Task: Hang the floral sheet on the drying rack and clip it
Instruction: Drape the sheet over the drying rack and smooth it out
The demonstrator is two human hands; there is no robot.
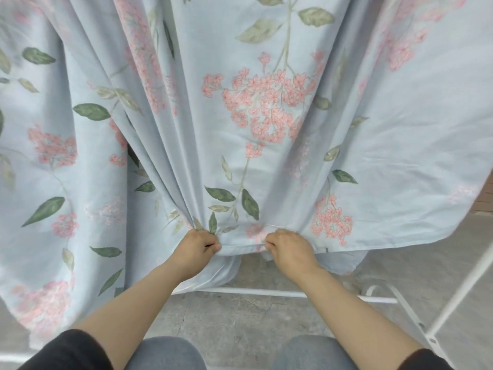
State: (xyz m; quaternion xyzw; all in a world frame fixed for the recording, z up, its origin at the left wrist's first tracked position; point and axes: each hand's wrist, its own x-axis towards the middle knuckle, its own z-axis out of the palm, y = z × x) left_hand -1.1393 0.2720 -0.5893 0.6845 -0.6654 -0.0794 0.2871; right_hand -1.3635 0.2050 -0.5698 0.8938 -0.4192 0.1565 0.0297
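The floral sheet (266, 145), pale blue with pink blossoms and green leaves, hangs down in front of me and fills most of the view. My left hand (196, 248) grips its bottom hem, where the cloth bunches into folds. A short way to the right, my right hand (289, 248) pinches the same hem. The hem runs taut between the two hands. Below the cloth shows the white drying rack (266, 292): a low bar and slanted legs at the right. The rack's upper part is hidden behind the sheet. No clip is in view.
Grey stone floor (240, 321) lies under the rack. The rack's slanted legs (416, 321) stand near my right forearm. My knees in jeans sit at the bottom edge. A strip of reddish surface shows at the far right.
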